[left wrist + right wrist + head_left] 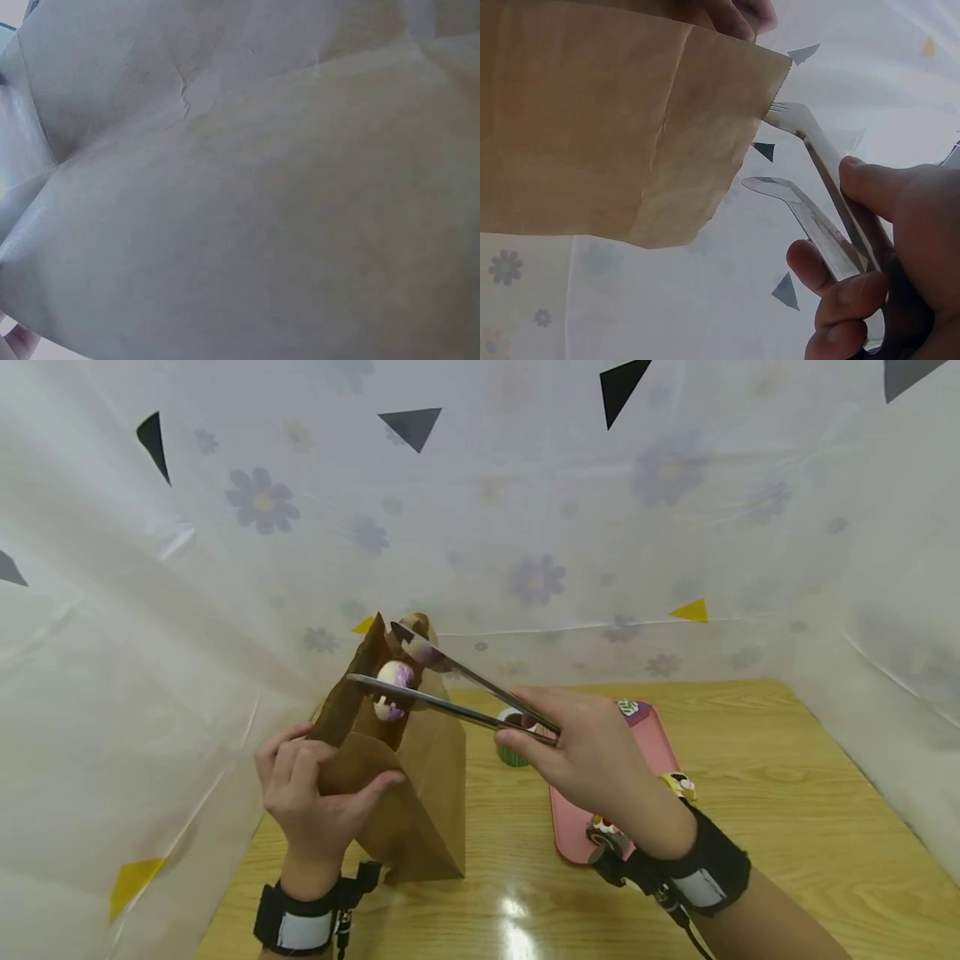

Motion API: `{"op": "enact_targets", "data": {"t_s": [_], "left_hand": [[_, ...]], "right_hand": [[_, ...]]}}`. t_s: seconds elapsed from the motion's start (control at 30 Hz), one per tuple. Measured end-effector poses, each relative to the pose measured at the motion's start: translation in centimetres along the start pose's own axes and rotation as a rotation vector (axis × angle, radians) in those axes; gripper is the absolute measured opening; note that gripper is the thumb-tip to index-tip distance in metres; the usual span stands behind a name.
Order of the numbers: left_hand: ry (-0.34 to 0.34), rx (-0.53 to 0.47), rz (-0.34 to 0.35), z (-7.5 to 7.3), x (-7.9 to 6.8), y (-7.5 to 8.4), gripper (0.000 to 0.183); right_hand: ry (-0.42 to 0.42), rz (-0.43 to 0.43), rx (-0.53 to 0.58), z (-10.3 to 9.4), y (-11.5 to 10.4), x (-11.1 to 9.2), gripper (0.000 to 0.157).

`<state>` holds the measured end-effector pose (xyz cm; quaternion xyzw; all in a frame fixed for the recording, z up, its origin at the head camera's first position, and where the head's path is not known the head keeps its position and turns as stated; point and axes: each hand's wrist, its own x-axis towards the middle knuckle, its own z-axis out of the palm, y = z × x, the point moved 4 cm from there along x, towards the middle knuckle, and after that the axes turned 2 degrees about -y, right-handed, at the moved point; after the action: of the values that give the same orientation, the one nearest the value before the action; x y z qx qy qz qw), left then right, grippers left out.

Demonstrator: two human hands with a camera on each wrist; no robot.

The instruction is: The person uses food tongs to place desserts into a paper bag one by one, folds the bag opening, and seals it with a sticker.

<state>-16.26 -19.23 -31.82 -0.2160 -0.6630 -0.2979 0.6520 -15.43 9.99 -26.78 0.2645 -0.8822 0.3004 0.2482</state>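
Note:
My left hand (311, 797) grips the side of a brown paper bag (442, 793) near its open mouth, thumb on the near face. Bag paper (247, 202) fills most of the left wrist view. With my right hand (600, 768) I hold metal tongs (450, 708), their arms spread and pointing at the bag's mouth. A small purple-and-white pastry-like piece (396, 675) shows in the mouth, around the tong tips. The right wrist view shows the tongs (826, 169) with one fork-shaped tip at the bag's edge and one rounded tip apart from it.
On the wooden table (780, 793), a pink tray (570, 827) partly under my right forearm bears a brown cake piece (606, 833), a yellow piece (680, 785) and a purple one with a white-green top (630, 708). A green cup (513, 755) stands between tray and bag. Patterned curtains (525, 510) surround the table.

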Motion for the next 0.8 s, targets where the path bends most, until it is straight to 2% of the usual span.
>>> {"op": "enact_targets", "data": {"t_s": [0.4, 0.8], "left_hand": [[0.004, 0.0, 0.011, 0.2, 0.1, 0.2, 0.084], [-0.002, 0.002, 0.005, 0.2, 0.0, -0.1, 0.084]], "right_hand": [[0.046, 0.0, 0.016, -0.3, 0.7, -0.5, 0.048], [0.09, 0.001, -0.002, -1.8, 1.9, -1.0, 0.044]]}}
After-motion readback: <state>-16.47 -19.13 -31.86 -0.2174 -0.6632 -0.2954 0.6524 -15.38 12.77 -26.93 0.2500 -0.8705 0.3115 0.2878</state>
